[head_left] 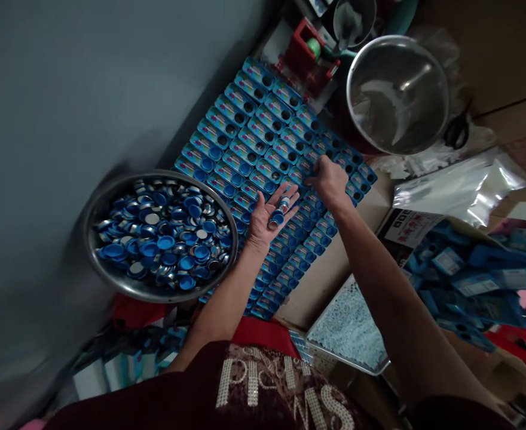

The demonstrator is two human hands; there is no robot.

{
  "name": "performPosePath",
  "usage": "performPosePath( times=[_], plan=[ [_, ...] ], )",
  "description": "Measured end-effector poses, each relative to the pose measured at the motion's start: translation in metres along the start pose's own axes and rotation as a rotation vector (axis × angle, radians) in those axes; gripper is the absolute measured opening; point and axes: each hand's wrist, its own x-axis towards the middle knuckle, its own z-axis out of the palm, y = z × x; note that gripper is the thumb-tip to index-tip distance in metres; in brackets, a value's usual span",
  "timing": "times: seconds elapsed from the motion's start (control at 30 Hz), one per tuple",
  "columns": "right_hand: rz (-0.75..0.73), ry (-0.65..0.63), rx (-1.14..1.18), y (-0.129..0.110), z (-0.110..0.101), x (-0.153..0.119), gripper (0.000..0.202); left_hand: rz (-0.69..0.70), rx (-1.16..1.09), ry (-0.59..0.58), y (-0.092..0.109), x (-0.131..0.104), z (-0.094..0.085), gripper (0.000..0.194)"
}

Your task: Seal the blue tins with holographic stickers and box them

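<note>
Palm up, my left hand (269,216) carries a few small round blue-and-silver caps (277,217), its fingers loosely spread under them. To its right, my right hand (330,180) points down over the rows of small blue printed packs (247,132), fingers pinched together. What sits between those fingertips is hidden. Some packs have a blue disc at one end, while others show a dark round hole there. On the left, a wide steel bowl (93,263) is heaped with loose caps (167,242) of the same kind, close beside my left forearm.
A deep steel pot (351,101) stands at the upper right, near a red holder (305,51) with something green inside. Black scissor handles (457,131) and clear plastic bags (464,182) lie beyond. An open carton (406,230) holds blue packs; a tray of pale-blue pieces (348,322) lies below.
</note>
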Motion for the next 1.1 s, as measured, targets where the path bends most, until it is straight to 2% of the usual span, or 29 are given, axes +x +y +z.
performPosePath(
  times=[0.1, 0.2, 0.3, 0.47, 0.63, 0.77, 0.87, 0.97, 1.03, 1.1],
  plan=[
    [0.011, 0.027, 0.059, -0.02, -0.013, -0.034, 0.009, -0.004, 0.045, -0.024, 0.0, -0.003, -0.002, 0.078],
    [-0.156, 0.033, 0.199, -0.036, -0.018, -0.078, 0.014, -0.012, 0.105, -0.016, -0.001, -0.008, -0.003, 0.08],
    [-0.313, -0.027, 0.265, -0.043, -0.012, -0.113, 0.025, -0.056, 0.142, 0.024, -0.005, -0.013, -0.003, 0.082],
    [-0.415, -0.114, 0.268, -0.037, 0.005, -0.135, 0.034, -0.082, 0.133, -0.014, -0.011, -0.014, -0.009, 0.079],
    [-0.252, -0.043, 0.22, -0.029, 0.018, -0.139, 0.022, -0.089, 0.125, -0.068, -0.015, -0.013, -0.018, 0.079],
    [-0.158, 0.045, 0.404, -0.03, 0.015, -0.143, 0.022, -0.099, 0.095, -0.039, -0.016, -0.011, -0.018, 0.072],
    [-0.081, -0.032, 0.611, -0.033, 0.01, -0.146, 0.031, -0.099, 0.086, 0.005, -0.015, -0.011, -0.015, 0.066],
    [0.055, -0.105, 0.791, -0.031, 0.011, -0.146, 0.036, -0.097, 0.062, 0.031, -0.012, -0.012, -0.014, 0.063],
    [0.131, -0.074, 0.809, -0.024, 0.012, -0.141, 0.033, -0.079, 0.027, 0.046, -0.01, -0.015, -0.013, 0.063],
    [0.166, 0.013, 0.718, -0.016, 0.011, -0.129, 0.03, -0.048, 0.007, 0.052, -0.007, -0.018, -0.014, 0.064]
  ],
)
